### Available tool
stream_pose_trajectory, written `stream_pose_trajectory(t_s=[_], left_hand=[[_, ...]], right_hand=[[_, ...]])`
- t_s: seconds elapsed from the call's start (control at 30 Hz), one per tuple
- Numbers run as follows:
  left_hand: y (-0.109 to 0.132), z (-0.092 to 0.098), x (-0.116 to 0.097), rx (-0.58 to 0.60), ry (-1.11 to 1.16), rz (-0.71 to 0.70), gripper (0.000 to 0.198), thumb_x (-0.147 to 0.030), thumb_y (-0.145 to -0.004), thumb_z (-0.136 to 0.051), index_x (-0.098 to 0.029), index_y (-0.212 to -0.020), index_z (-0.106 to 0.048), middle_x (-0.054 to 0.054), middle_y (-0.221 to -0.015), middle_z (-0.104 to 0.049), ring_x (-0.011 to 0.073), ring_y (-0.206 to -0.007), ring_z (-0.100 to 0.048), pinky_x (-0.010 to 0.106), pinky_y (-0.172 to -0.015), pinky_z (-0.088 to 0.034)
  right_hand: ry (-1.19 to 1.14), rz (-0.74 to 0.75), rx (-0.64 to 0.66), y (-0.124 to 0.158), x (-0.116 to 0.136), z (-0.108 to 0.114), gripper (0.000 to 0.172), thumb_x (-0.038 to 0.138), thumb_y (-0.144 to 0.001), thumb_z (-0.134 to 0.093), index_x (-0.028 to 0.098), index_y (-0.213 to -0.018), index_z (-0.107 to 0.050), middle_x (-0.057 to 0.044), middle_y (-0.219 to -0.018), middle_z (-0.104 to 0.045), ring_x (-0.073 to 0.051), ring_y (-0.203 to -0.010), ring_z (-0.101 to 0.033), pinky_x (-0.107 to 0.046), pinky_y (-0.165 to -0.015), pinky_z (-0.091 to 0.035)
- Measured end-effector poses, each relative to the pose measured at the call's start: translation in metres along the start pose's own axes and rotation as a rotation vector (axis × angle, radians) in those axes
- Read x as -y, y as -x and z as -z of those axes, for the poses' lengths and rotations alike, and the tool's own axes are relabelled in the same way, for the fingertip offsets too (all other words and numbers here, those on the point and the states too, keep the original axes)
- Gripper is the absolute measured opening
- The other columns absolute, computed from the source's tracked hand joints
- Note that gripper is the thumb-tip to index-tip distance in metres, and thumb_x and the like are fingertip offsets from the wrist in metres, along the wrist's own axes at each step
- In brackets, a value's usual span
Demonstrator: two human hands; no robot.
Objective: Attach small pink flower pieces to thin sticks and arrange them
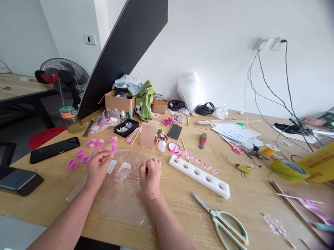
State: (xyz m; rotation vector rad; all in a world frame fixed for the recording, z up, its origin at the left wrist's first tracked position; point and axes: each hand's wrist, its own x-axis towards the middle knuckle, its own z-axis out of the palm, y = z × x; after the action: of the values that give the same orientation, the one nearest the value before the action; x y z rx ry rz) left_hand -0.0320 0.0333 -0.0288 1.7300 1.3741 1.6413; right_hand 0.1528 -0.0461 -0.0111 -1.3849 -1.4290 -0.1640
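Observation:
My left hand is closed in a pinch over the left part of a clear plastic sheet. Pink-and-white petal-like pieces show right by its fingertips; whether one is held I cannot tell. My right hand is curled into a fist above the sheet's right side, its contents hidden. A thin stick points toward that fist on the left. Between my hands lie a small white piece and crinkled clear film. A white rectangular piece lies beside my left hand.
Right of my hands sit a white block with round holes and large scissors. Behind stand a glue bottle and a small cardboard box. A black phone is left; yellow tape is right.

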Motion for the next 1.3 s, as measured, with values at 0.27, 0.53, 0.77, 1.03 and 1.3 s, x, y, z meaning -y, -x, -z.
stream_pose_trajectory(t_s=[0.27, 0.53, 0.77, 1.03, 1.3], left_hand=[[0.0, 0.0, -0.007, -0.006, 0.041, 0.052, 0.022, -0.04, -0.071, -0.066, -0.019, -0.075, -0.069, 0.004, -0.091, -0.059, 0.018, -0.082, -0.055, 0.029, -0.071, -0.045], [-0.002, -0.009, -0.046, 0.084, 0.328, 0.233, 0.02, -0.036, -0.062, -0.073, -0.018, -0.068, -0.069, 0.005, -0.09, -0.06, 0.02, -0.088, -0.056, 0.029, -0.072, -0.047], [-0.014, -0.03, -0.067, 0.268, 0.543, 0.369, 0.018, -0.033, -0.056, -0.077, -0.018, -0.063, -0.07, 0.006, -0.087, -0.066, 0.0182, -0.079, -0.059, 0.031, -0.074, -0.045], [0.008, -0.04, -0.057, 0.329, 0.667, 0.561, 0.015, -0.029, -0.055, -0.078, -0.017, -0.061, -0.07, 0.004, -0.081, -0.062, 0.0122, -0.069, -0.052, 0.024, -0.063, -0.039], [0.017, -0.04, -0.061, 0.339, 0.719, 0.574, 0.012, -0.027, -0.062, -0.075, -0.017, -0.063, -0.069, 0.002, -0.074, -0.058, 0.014, -0.075, -0.052, 0.026, -0.072, -0.039]], right_hand=[[0.04, -0.021, -0.006, -0.001, -0.003, 0.001, 0.033, 0.019, -0.089, -0.043, 0.021, -0.058, -0.032, 0.003, -0.056, -0.042, -0.015, -0.06, -0.039, -0.03, -0.063, -0.029], [0.027, -0.11, 0.007, -0.003, -0.009, 0.004, 0.03, 0.024, -0.093, -0.042, 0.02, -0.064, -0.038, 0.002, -0.062, -0.046, -0.015, -0.064, -0.041, -0.029, -0.065, -0.03], [-0.156, -0.17, 0.008, -0.006, -0.012, 0.006, 0.018, 0.028, -0.091, -0.048, 0.019, -0.076, -0.052, 0.0, -0.07, -0.054, -0.017, -0.071, -0.048, -0.03, -0.069, -0.034], [-0.418, -0.321, 0.254, -0.003, -0.003, 0.002, 0.021, 0.036, -0.088, -0.053, 0.019, -0.081, -0.063, -0.001, -0.076, -0.064, -0.016, -0.072, -0.054, -0.029, -0.069, -0.037], [-0.407, -0.424, 0.407, -0.002, 0.005, 0.002, 0.023, 0.038, -0.086, -0.056, 0.018, -0.084, -0.067, -0.003, -0.08, -0.066, -0.018, -0.076, -0.055, -0.028, -0.07, -0.035]])
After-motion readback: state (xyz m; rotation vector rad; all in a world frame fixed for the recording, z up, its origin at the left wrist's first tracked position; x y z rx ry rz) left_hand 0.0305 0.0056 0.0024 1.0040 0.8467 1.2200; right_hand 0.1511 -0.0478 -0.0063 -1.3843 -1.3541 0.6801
